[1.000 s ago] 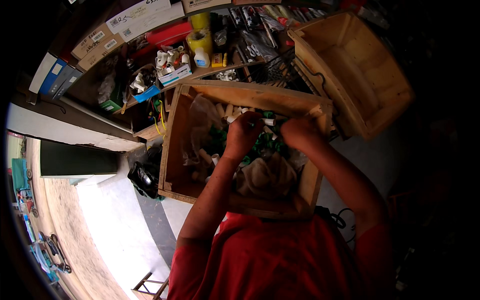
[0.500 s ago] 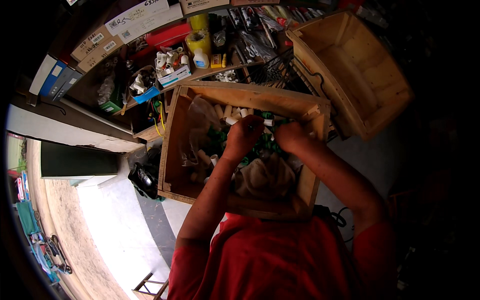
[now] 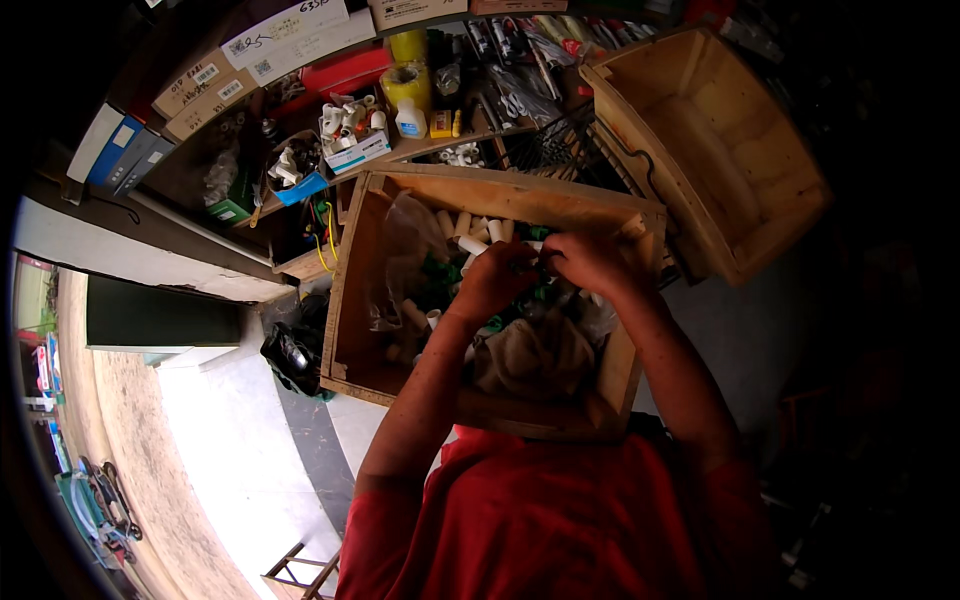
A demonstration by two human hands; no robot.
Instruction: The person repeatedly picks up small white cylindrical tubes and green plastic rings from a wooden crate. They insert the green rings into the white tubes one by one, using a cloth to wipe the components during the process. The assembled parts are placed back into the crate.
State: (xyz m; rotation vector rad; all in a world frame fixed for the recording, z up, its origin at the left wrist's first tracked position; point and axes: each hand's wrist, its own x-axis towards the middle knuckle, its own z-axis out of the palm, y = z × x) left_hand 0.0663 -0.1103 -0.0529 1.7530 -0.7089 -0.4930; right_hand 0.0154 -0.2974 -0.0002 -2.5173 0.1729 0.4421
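A wooden crate (image 3: 352,262) sits in front of me, filled with white plastic pipe fittings (image 3: 468,232), green fittings (image 3: 438,272), a clear plastic bag (image 3: 402,240) and a beige cloth (image 3: 532,352). Both my hands are inside the crate and meet over the fittings near its far side. My left hand (image 3: 497,281) has its fingers curled around something small and dark. My right hand (image 3: 590,261) pinches at the same spot. What lies between the fingers is too small to name.
A second, empty wooden crate (image 3: 720,150) stands tilted at the right. A cluttered shelf behind holds a yellow tape roll (image 3: 406,82), small boxes of white fittings (image 3: 352,130), cardboard boxes (image 3: 280,35) and packets. A black bag (image 3: 290,352) lies on the floor at the left.
My hands have drawn closer together and shifted slightly toward the crate's far side. The crate has not moved.
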